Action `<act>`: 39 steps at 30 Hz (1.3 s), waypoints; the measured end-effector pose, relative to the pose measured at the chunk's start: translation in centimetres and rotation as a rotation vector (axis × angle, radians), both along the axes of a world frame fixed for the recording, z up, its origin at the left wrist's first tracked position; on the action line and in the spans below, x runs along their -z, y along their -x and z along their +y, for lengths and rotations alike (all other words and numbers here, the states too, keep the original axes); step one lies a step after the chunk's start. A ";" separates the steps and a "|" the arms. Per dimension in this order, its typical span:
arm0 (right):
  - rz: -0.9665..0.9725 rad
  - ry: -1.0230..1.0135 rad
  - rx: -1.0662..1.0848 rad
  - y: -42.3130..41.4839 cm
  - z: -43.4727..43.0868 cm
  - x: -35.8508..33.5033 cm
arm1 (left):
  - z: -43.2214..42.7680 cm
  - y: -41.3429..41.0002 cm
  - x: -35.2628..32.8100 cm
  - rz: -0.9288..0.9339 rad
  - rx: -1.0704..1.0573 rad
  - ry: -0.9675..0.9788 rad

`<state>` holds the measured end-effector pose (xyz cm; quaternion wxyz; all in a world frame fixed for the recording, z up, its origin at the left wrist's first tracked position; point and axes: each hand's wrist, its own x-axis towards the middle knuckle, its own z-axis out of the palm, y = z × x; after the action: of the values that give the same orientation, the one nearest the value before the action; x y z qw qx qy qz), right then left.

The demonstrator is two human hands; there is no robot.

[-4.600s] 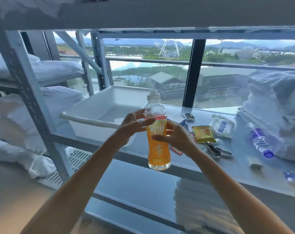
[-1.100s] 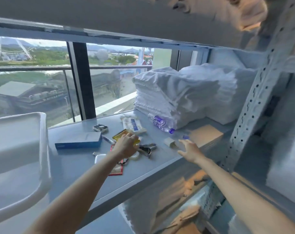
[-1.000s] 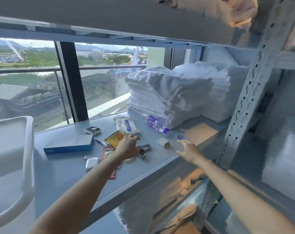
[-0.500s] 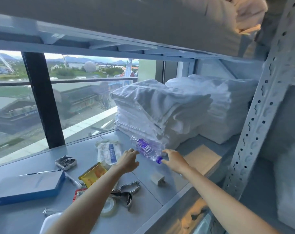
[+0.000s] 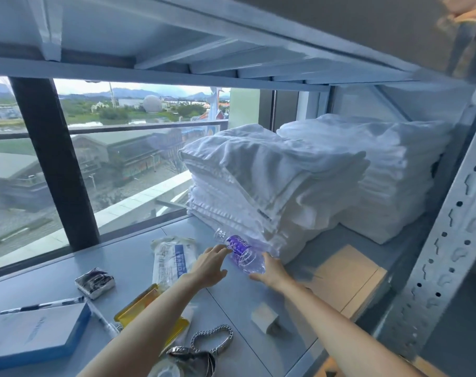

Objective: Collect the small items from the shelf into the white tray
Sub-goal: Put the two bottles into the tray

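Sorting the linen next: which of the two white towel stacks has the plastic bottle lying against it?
The nearer, left stack of towels. The clear bottle with the purple label lies on its side at its base; the right-hand stack sits further back with nothing against it.

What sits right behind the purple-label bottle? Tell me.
A stack of folded white towels stands directly behind the bottle, which lies on its side against it. Whether anything lies between them is hidden. The left hand and right hand flank the bottle.
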<state>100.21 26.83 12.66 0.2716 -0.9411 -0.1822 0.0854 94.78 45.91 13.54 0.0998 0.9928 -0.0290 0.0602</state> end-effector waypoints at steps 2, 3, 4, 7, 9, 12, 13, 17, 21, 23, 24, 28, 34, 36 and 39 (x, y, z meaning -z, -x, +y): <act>-0.004 -0.025 -0.011 -0.3 -0.4 0.0 | 0.4 -0.2 0.0 -0.021 0.014 -0.006; -0.005 -0.046 -0.022 -0.4 -0.8 0.0 | 0.7 -0.2 -0.1 -0.037 0.019 -0.006; -0.006 -0.079 -0.032 -0.5 -1.2 -0.1 | 1.0 -0.2 -0.2 -0.056 0.022 -0.006; 0.003 -0.219 -0.039 -0.4 -3.1 -0.7 | 1.8 -0.3 -0.5 -0.094 0.031 -0.014; -0.021 -0.261 -0.066 0.0 -4.1 -1.7 | 1.9 -0.2 -0.8 -0.092 0.047 -0.020; -0.054 -0.255 -0.139 0.8 -4.9 -3.5 | 1.4 0.3 -1.2 -0.052 0.103 -0.005; -0.065 -0.250 -0.158 1.0 -5.3 -4.1 | 1.2 0.6 -1.4 -0.046 0.119 0.017; -0.062 -0.250 -0.243 2.5 -6.6 -6.8 | 0.5 2.6 -2.6 -0.087 0.098 0.134; -0.126 -0.314 -0.320 5.2 -6.6 -10.6 | 0.1 6.2 -4.2 -0.176 0.025 0.199; -0.175 -0.389 -0.328 6.8 -6.3 -12.1 | -0.1 8.3 -4.6 -0.215 -0.023 0.251; -0.186 -0.441 -0.323 7.7 -6.1 -12.6 | -0.2 9.6 -4.9 -0.235 -0.050 0.284; -0.091 -0.677 -0.284 12.0 -4.9 -13.7 | -0.9 15.2 -6.4 -0.341 -0.172 0.389; 0.152 -0.814 -0.336 20.3 -2.4 -15.0 | -4.1 25.0 -8.7 -0.532 -0.298 0.445; 0.180 -0.825 -0.388 23.5 -1.6 -15.7 | -5.1 28.2 -9.0 -0.548 -0.339 0.462; 0.138 -0.821 -0.439 28.2 -0.5 -16.8 | -5.8 33.0 -9.2 -0.546 -0.405 0.520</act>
<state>71.96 26.35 29.44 0.6085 -0.6871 -0.3772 0.1241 61.80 40.07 22.70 0.3218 0.8678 0.1575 0.3444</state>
